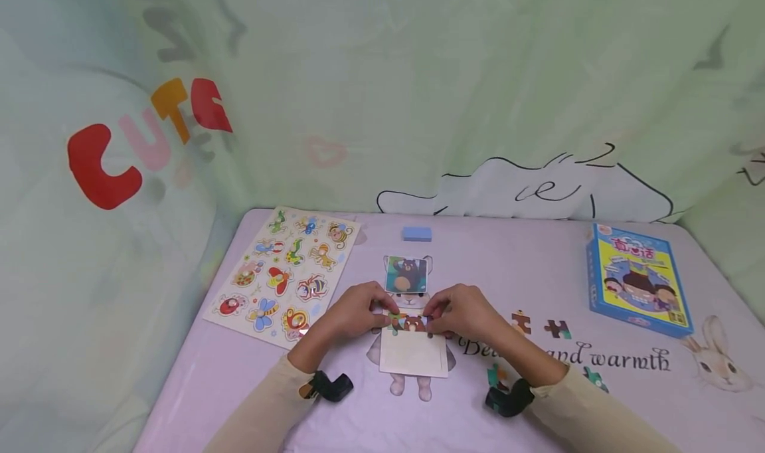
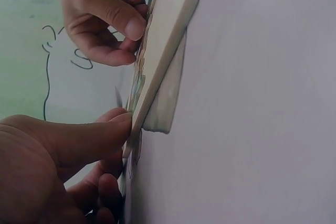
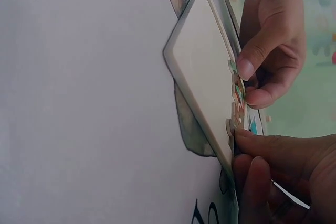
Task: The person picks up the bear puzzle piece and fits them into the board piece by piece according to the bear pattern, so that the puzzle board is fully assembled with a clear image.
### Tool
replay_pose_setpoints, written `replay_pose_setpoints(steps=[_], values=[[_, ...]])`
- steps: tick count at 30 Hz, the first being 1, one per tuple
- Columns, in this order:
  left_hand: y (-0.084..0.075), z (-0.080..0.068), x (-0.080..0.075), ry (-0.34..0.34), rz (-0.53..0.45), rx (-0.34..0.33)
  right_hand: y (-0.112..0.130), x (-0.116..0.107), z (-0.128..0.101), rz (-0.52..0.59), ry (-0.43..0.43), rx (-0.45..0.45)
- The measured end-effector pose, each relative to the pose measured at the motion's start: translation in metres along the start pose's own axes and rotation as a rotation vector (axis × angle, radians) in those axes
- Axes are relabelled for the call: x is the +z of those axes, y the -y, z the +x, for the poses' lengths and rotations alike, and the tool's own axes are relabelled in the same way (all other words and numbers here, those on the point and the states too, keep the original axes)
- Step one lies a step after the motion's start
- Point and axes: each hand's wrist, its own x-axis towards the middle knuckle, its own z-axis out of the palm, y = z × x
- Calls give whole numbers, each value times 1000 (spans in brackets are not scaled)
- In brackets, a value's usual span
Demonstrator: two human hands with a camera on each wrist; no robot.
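Pale green fabric with the coloured letters CUTE hangs behind a table covered in printed lilac cloth. Seen from the head, a person in beige sleeves works near the table's middle, where a cream rectangular wooden board lies flat. A row of brown-and-green bear puzzle pieces fills its far end; the nearer part is bare. The left hand pinches the board's far left corner, and the right hand has its fingers closed at the right end of the row. Just beyond sits a square green card with a dark bear, and near the far edge, a small blue block. A pale board of colourful insects lies along the left edge. A yellow-and-blue cardboard box stands near the far right corner; loose jigsaw pieces are scattered nearer than it.

From the left wrist, the left thumb presses the board's edge, fingers narrow around it; the right hand's thumb and forefinger sit slightly apart at the row.

From the right wrist, the right thumb rests on the row's end, with the left fingers at the opposite end; I can't tell how firmly either grips.
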Motion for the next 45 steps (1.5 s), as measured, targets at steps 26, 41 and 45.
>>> replay_pose_setpoints(steps=[26,41,45], values=[[0,0,0,-18,15,16,-39,-60,-30,-178,-70,-33],[-1,-1,0,-23,20,26,-62,-69,-37,-240,-44,26],[-2,-1,0,-23,20,25,-64,-69,-38,-242,-47,31]])
